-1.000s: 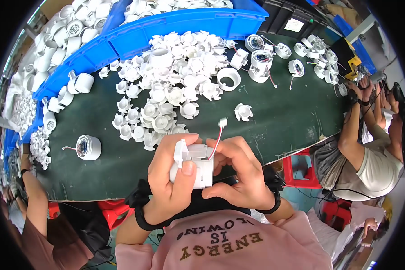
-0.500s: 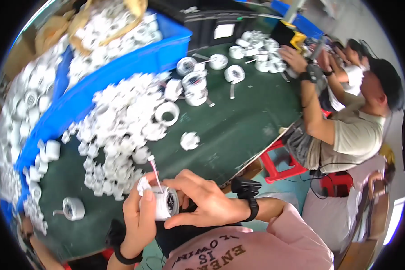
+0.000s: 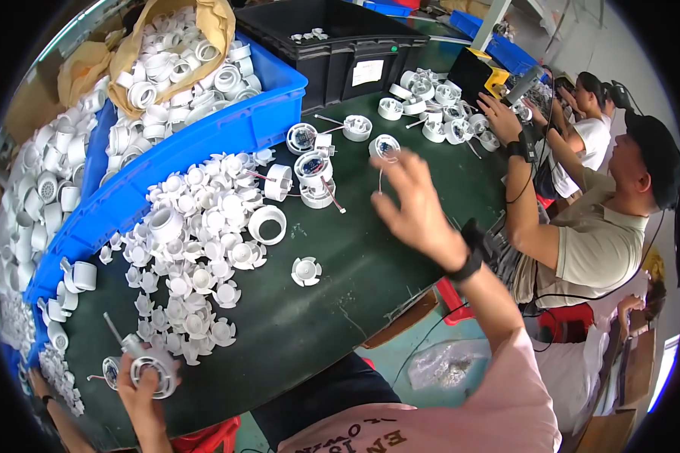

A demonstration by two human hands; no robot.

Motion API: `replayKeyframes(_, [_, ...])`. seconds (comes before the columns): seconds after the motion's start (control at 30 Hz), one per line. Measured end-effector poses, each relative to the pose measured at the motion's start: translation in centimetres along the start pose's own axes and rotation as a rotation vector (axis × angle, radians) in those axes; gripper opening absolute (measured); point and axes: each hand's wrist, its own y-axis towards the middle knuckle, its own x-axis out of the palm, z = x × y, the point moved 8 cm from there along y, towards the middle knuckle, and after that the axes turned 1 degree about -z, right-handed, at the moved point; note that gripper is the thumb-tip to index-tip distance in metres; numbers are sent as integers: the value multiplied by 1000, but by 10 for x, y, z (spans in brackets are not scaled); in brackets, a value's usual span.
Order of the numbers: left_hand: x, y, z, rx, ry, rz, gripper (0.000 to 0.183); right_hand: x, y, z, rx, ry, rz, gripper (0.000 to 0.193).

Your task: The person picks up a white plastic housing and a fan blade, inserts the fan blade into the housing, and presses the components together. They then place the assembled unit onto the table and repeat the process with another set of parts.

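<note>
L hand (image 3: 145, 392), low at the table's near edge, fingers wrapped round a white round housing (image 3: 153, 371). Just above it a pile of white clip parts (image 3: 196, 257). R hand (image 3: 415, 208) up over the green table (image 3: 355, 279), open, fingers spread, holding nothing. Beyond its fingertips, wired round units (image 3: 313, 170). Farther off, blue bin (image 3: 227, 128) and black crate (image 3: 340, 45).

The right hand (image 3: 415, 208) is smeared by motion blur, so its fingers cannot be told apart. The left hand (image 3: 140, 389) is partly covered by the round white housing (image 3: 153, 370) it holds, its forearm cut off by the lower rim. Parts in the blue bin (image 3: 227, 132) are too small to tell apart.
</note>
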Motion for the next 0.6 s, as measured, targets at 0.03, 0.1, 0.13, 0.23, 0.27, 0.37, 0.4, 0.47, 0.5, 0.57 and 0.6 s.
replayKeyframes(0.03, [-22, 1, -6, -27, 46, 20, 57, 2, 11, 27, -4, -120, 20, 60])
replayKeyframes(0.1, [-45, 3, -16, -45, 40, 48, 53, 21, 23, 85, 11, -192, -72, 63])
replayKeyframes(0.13, [-57, 6, -22, -37, 74, 76, 48, 33, 25, 109, -44, -147, -109, 61])
replayKeyframes(0.23, [-85, 10, -32, -77, 241, 91, 46, 37, 31, 121, 93, -64, -123, 51])
replayKeyframes(0.27, [-96, 13, -41, -97, 242, 111, 46, 38, 29, 118, 93, -72, -94, 49])
replayKeyframes(0.37, [-122, 22, -34, 158, 540, 172, 42, 44, 12, 85, 196, 84, -160, 49])
replayKeyframes(0.4, [-131, 25, -33, 150, 553, 199, 40, 49, 2, 60, 208, 314, -198, 51])
replayKeyframes(0.47, [-146, 30, -35, 159, 571, 277, 39, 57, -14, -4, 155, 557, -320, 53])
replayKeyframes(0.5, [-150, 35, -37, 179, 570, 321, 38, 56, -19, -35, 90, 561, -401, 54])
replayKeyframes(0.57, [-139, 41, -32, 218, 561, 360, 37, 55, -25, -79, -72, 584, -416, 53])
replayKeyframes(0.6, [-120, 28, -8, 413, 815, 477, 36, 61, -29, -87, -66, 627, -449, 54])
